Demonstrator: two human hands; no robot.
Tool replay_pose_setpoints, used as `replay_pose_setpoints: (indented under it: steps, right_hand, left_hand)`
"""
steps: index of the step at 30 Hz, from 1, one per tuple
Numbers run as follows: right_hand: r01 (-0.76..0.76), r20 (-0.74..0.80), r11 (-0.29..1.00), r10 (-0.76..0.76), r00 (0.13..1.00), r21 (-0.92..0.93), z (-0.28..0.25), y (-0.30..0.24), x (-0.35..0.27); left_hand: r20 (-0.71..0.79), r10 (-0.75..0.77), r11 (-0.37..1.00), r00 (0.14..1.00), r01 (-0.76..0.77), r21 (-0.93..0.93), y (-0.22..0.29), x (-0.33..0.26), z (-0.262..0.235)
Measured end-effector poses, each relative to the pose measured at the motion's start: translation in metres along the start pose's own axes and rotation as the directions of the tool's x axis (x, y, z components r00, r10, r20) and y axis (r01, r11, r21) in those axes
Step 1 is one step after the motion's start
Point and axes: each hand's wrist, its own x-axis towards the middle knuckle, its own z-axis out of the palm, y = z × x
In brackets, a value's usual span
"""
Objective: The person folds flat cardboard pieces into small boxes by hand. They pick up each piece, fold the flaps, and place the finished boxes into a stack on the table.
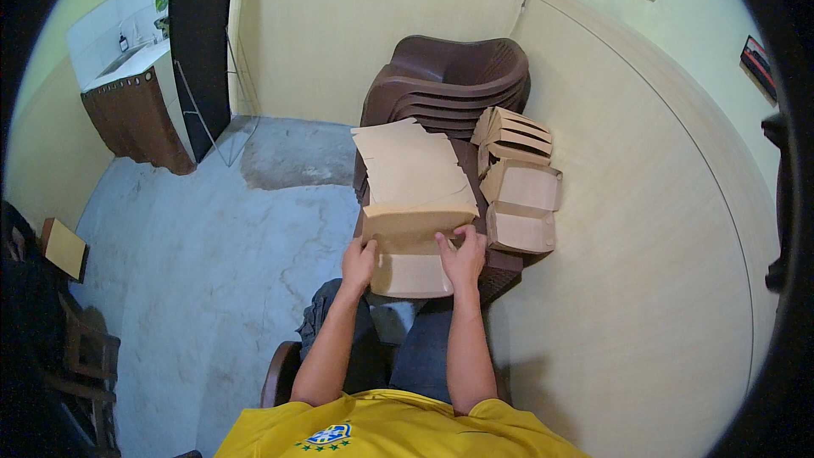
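A brown cardboard box (412, 276), partly folded, sits at the near edge of the chair stack in front of me, its upper panel raised. My left hand (359, 265) grips its left side, thumb along the edge. Its right side is pinched by my right hand (464, 258), with the thumb inside and the fingers around the corner. Just beyond the box lie flat cardboard blanks (414, 165) with notched edges. To the right of them stands a folded box with its lid open (521, 208), and behind that are several more folded boxes (517, 137) nested together.
Stacked brown plastic chairs (458, 76) stand against the wall and bear the cardboard. A counter with a sink and a brown curtain (140, 123) is at the far left, beside a dark door (199, 42). Dark chairs (89, 348) stand along the left.
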Motion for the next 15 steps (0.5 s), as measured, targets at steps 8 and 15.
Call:
replay_pose_setpoints:
  steps: [8,15]
  right_hand:
    - [-0.244,0.317,0.841,0.092,0.944,0.483,0.023,0.013,0.001]
    - [-0.019,0.436,0.922,-0.165,0.885,0.388,0.009,0.009,-0.005]
  left_hand:
    - [-0.008,-0.149,0.852,0.989,0.124,-0.508,0.026,-0.020,0.002]
    - [-0.029,-0.268,0.732,0.963,0.185,-0.655,0.027,-0.020,-0.008]
